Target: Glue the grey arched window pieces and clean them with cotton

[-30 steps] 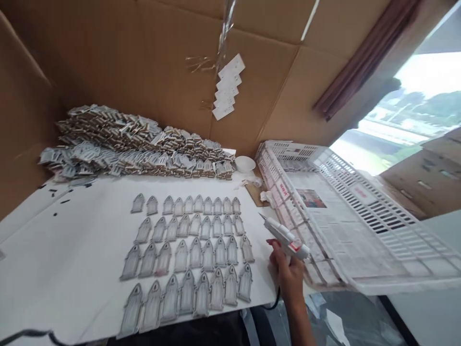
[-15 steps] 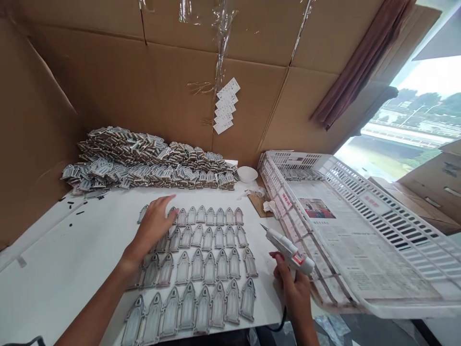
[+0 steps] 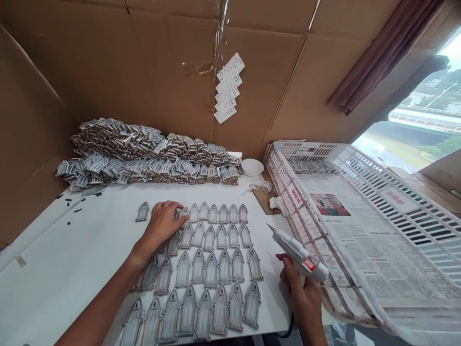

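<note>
Curled left hand (image 3: 163, 223) tighter, fingers pinching arch piece (image 3: 182, 214): light, stiff, best grabbed by edges; right hand (image 3: 306, 300) clamped round glue gun (image 3: 300, 254).

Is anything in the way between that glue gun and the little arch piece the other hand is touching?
Nothing visible. The glue gun in the right hand points toward the left hand; between them only flat arch pieces lie on the white table.

Illegible print on newspaper (image 3: 363, 254), crate labels (image 3: 296, 195)
</note>
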`<state>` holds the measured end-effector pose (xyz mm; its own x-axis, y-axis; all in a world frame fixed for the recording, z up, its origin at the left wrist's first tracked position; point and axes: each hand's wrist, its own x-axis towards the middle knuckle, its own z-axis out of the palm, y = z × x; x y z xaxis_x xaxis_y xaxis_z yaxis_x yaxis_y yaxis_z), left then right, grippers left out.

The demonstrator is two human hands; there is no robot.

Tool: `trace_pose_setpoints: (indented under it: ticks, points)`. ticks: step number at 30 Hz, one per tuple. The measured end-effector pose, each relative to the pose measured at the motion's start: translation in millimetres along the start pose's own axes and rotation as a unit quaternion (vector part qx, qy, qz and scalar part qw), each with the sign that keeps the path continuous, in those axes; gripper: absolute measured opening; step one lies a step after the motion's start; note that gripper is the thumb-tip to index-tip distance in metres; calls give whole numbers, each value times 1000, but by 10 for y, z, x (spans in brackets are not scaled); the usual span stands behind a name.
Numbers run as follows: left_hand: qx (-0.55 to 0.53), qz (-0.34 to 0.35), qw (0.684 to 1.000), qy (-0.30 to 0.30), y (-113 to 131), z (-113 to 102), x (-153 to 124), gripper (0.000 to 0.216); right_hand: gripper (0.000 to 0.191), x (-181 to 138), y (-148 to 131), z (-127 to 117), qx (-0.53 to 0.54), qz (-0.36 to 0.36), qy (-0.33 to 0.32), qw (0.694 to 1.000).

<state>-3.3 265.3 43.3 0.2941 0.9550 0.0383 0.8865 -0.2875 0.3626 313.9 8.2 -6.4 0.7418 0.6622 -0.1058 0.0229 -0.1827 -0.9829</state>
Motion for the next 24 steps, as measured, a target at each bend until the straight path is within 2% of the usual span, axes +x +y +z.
trace_pose_setpoints:
  ticks: [7,12,13,16,18,20,22,24]
  points:
    - [-117,-15,993,6,106,-46,-2,39,65,-22,-39,-1,5,-5,3,1000]
    - [-232,-54,970,46,212,-191,-249,57,65,-31,-118,4,16,-25,-10,1000]
    - [-271,-62,959,48,254,-221,-338,59,62,-58,-157,3,23,-29,-19,999]
    - [-455,-102,883,58,432,-293,-653,63,49,-200,-320,-21,26,-53,-65,996]
    - [-533,-131,835,34,569,-329,-867,63,41,-315,-465,-52,0,-84,-91,992]
    - [-579,-148,802,16,687,-361,-1056,62,36,-409,-634,-67,-46,-140,-114,982]
    - [-603,-149,784,3,771,-392,-1215,60,30,-466,-818,-37,-100,-212,-174,956]
    - [-618,-147,772,1,822,-423,-1349,58,24,-488,-990,45,-131,-275,-268,914]
